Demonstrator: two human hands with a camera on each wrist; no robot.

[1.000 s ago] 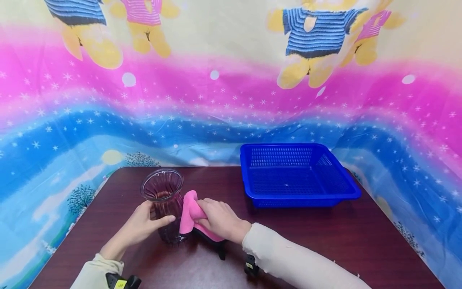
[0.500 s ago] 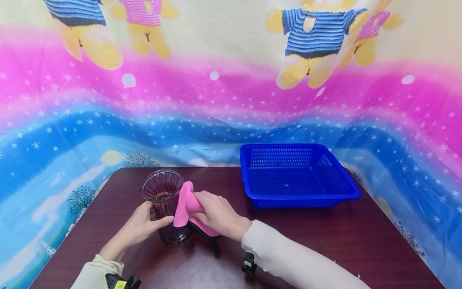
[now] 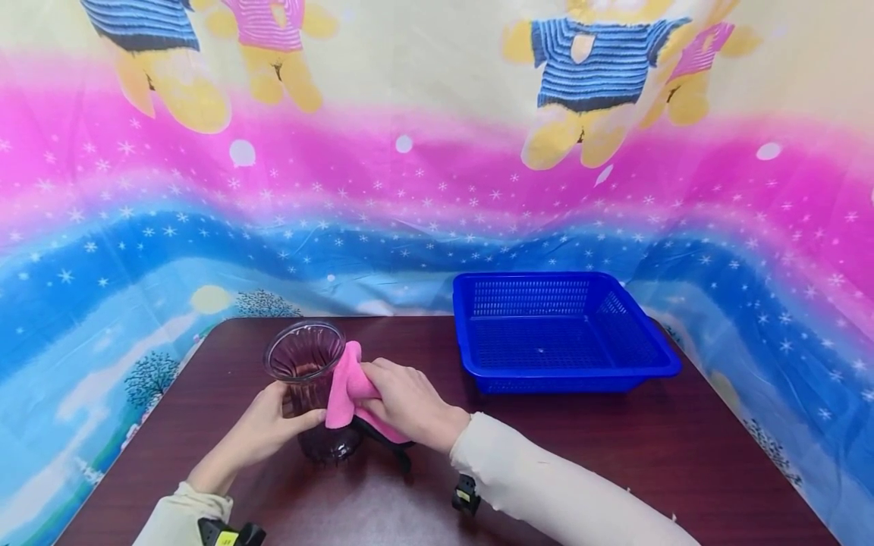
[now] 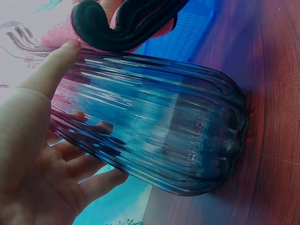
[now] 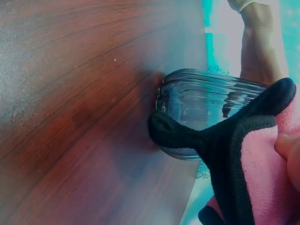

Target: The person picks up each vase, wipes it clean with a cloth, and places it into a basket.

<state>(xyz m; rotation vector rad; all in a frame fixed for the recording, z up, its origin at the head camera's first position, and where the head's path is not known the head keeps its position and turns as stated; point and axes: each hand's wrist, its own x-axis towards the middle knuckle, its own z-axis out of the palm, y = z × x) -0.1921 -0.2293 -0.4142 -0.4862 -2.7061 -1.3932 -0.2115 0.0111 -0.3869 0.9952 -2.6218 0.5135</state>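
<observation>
A purple-tinted glass vase (image 3: 309, 393) with ribbed sides and a flared rim stands upright on the table, left of centre. My left hand (image 3: 262, 425) grips its body, thumb on the near side and fingers round the far side, as the left wrist view shows through the glass (image 4: 154, 126). My right hand (image 3: 411, 406) pinches a bunched pink cloth (image 3: 346, 394) with black edging and holds it against the vase's right side, just under the rim. In the right wrist view, the cloth's black loop (image 5: 171, 133) hangs in front of the vase's lower part.
A blue perforated plastic basket (image 3: 567, 373) sits at the back right of the dark reddish wooden table (image 3: 546, 470). Behind the table hangs a colourful printed curtain (image 3: 382, 189) with bears and snowflakes. Cream sleeves (image 3: 546, 474) cover both forearms.
My right hand and the cloth have moved up and slightly left along the vase's side, and the cloth's hanging corner has risen with them. The left hand and vase stay put.
</observation>
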